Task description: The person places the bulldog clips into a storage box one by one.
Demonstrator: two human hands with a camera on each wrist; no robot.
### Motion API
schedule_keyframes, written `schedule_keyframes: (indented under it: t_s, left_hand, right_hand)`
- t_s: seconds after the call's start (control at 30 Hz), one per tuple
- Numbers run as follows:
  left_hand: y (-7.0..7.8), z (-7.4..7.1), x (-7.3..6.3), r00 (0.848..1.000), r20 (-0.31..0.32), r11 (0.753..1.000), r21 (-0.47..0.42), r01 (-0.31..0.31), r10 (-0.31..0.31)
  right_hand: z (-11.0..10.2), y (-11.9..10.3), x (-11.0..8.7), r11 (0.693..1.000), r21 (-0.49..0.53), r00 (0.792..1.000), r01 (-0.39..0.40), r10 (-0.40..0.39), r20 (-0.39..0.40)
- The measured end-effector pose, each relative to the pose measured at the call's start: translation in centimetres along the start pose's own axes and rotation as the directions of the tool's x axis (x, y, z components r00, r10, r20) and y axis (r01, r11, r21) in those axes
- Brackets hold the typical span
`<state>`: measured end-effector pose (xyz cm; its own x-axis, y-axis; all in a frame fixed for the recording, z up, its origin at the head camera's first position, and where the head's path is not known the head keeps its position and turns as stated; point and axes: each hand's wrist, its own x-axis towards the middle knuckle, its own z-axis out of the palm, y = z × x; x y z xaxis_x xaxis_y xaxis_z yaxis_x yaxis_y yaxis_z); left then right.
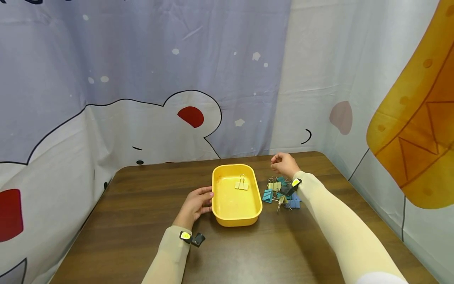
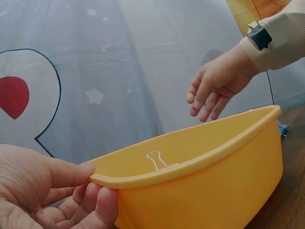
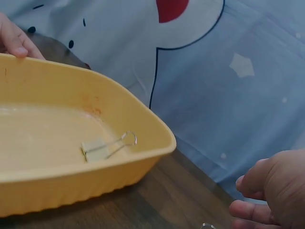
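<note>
A yellow plastic bin (image 1: 235, 215) stands on the table with one pale yellow binder clip (image 1: 241, 185) inside, its wire handles up. At the bin's left side my left hand (image 1: 194, 204) pinches the rim, thumb on top and fingers against the outer wall, as the left wrist view shows. To the right lies a heap of binder clips (image 1: 293, 202) in blue, teal and pale yellow, partly hidden by my right wrist. Above and just beyond that heap hovers my right hand (image 1: 285, 164), fingers loosely bent and holding nothing visible. In the left wrist view, the right hand (image 2: 217, 88) is past the bin's far rim.
The brown wooden table (image 1: 142, 221) reaches back to a printed curtain (image 1: 241, 79) that hangs along its far edge and sides. Black cameras on bands sit on both wrists; the left wrist camera (image 1: 198, 239) hangs near the bin's front left.
</note>
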<state>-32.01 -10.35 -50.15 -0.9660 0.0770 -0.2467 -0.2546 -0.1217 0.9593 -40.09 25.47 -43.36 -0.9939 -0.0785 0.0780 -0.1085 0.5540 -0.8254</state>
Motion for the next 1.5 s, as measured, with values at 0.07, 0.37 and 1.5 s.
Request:
schedule_keyframes:
  t_s: [0.07, 0.37, 1.5]
  left_hand:
    - [-0.1, 0.0, 0.1, 1.000, -0.001, 1.000, 0.002, -0.003, 0.003]
    - [-0.2, -0.1, 0.2, 1.000, 0.000, 1.000, 0.005, -0.001, 0.001]
    - [0.1, 0.0, -0.1, 1.000, 0.006, 1.000, -0.007, 0.012, -0.012]
  right_hand:
    - [-0.1, 0.4, 0.0, 1.000, -0.010, 1.000, -0.008, 0.008, -0.003]
    - [-0.3, 1.7, -0.2, 0.999, -0.022, 0.999, -0.047, 0.047, 0.001]
    - [0.9, 3.0, -0.5, 0.989, -0.142, 0.997, -0.044, 0.053, 0.062]
